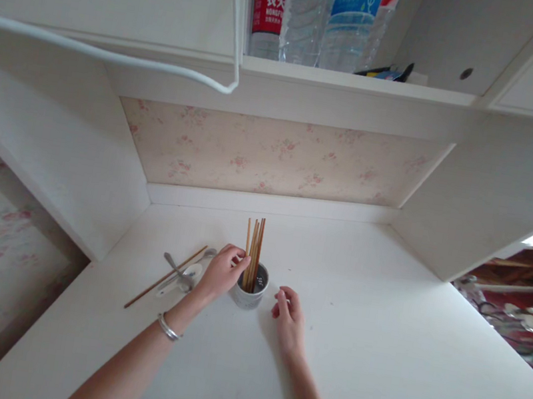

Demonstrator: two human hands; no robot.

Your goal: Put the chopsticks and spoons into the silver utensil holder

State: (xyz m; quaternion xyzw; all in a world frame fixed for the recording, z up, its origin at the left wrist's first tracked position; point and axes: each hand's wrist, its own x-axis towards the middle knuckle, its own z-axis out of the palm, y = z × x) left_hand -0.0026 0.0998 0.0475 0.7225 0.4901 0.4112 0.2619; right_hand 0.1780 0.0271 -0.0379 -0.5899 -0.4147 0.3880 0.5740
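Note:
Several wooden chopsticks (259,245) stand upright in a grey cylindrical holder with small holes (247,299) near the middle of the white tabletop. At the holder's left rim, my left hand (223,272) is closed, with thumb and fingers pinching a light chopstick (249,234) that leans slightly apart from the others. My right hand (289,321) rests to the right of the holder, fingers curled in and nothing visible in them. Left of my left hand lie a metal spoon (177,267), a white spoon (166,287) and one loose chopstick (145,291); my hand partly hides the spoons.
An open shelf (445,96) overhead holds several plastic bottles (308,17). A white cable (166,67) hangs below it at left. Side panels (481,186) bound the table, with floral wallpaper (253,157) at the back. Metal items (523,331) stand beyond the right edge.

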